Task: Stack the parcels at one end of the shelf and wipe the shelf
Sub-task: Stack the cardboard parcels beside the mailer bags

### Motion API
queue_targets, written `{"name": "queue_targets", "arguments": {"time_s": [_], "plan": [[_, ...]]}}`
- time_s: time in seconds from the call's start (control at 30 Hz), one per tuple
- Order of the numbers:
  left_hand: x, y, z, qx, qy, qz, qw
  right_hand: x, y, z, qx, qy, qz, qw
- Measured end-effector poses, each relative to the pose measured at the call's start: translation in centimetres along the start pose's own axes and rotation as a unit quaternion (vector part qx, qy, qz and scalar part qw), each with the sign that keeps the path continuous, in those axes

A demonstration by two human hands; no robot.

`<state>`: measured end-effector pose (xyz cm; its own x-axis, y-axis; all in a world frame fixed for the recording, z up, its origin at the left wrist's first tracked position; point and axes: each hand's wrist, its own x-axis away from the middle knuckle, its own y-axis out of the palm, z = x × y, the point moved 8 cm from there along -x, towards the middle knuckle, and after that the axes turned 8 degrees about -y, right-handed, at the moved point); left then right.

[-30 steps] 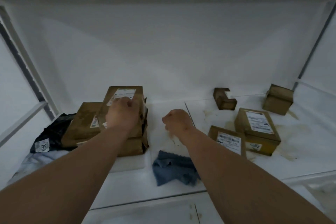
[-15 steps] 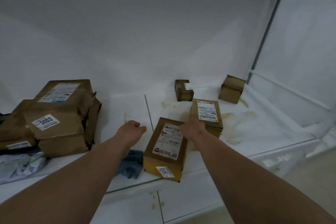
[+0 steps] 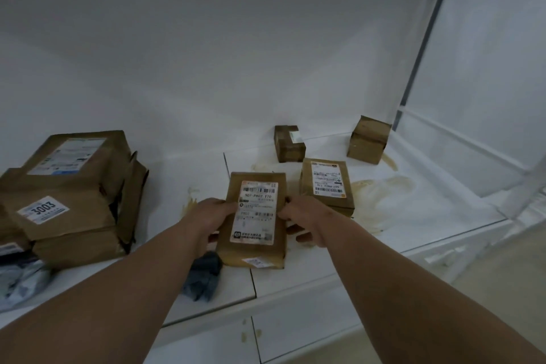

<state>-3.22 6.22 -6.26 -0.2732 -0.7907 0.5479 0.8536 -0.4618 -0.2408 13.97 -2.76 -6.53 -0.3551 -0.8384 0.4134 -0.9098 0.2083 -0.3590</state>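
A flat brown parcel (image 3: 256, 254) with a white label lies near the front of the white shelf (image 3: 419, 224). My left hand (image 3: 211, 216) grips its left edge and my right hand (image 3: 307, 220) grips its right edge. A stack of brown parcels (image 3: 71, 195) sits at the shelf's left end. Another labelled parcel (image 3: 326, 183) lies just behind my right hand. Two small boxes stand at the back: one (image 3: 289, 143) in the middle and one (image 3: 369, 139) by the right corner. A crumpled blue cloth (image 3: 204, 278) lies on the shelf under my left forearm.
Yellowish stains (image 3: 381, 189) mark the shelf around the right parcels. A grey plastic bag (image 3: 20, 278) lies at the front left below the stack. A white side panel (image 3: 487, 53) closes the shelf's right end. The shelf's front edge (image 3: 295, 292) runs below my wrists.
My view swung right, away from the stack. My left hand left the stack and both hands came onto the flat labelled parcel, now gripping its two sides.
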Motion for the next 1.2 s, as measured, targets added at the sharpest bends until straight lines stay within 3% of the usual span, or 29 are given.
{"name": "queue_targets", "arguments": {"time_s": [0.17, 0.33, 0.47, 0.67, 1.2], "plan": [[-0.2, -2.9, 0.7, 0.09, 0.014, 0.036, 0.995, -0.4, 0.4, -2.4, -0.087, -0.063, 0.015, 0.994], [0.3, -4.5, -0.8, 0.19, -0.025, 0.048, 0.98, -0.3, 0.1, -3.9, -0.086, -0.135, 0.039, 0.986], [1.1, -5.1, -1.5, 0.23, -0.038, 0.06, 0.971, -0.2, 0.5, -4.8, -0.141, -0.147, 0.035, 0.978], [2.9, -6.1, -1.8, 0.22, -0.041, 0.09, 0.97, 0.5, 1.2, -5.8, -0.2, -0.151, 0.018, 0.968], [5.1, -5.5, -0.1, 0.211, 0.001, 0.067, 0.975, 2.0, 1.6, -3.6, -0.215, -0.112, -0.013, 0.97]]}}
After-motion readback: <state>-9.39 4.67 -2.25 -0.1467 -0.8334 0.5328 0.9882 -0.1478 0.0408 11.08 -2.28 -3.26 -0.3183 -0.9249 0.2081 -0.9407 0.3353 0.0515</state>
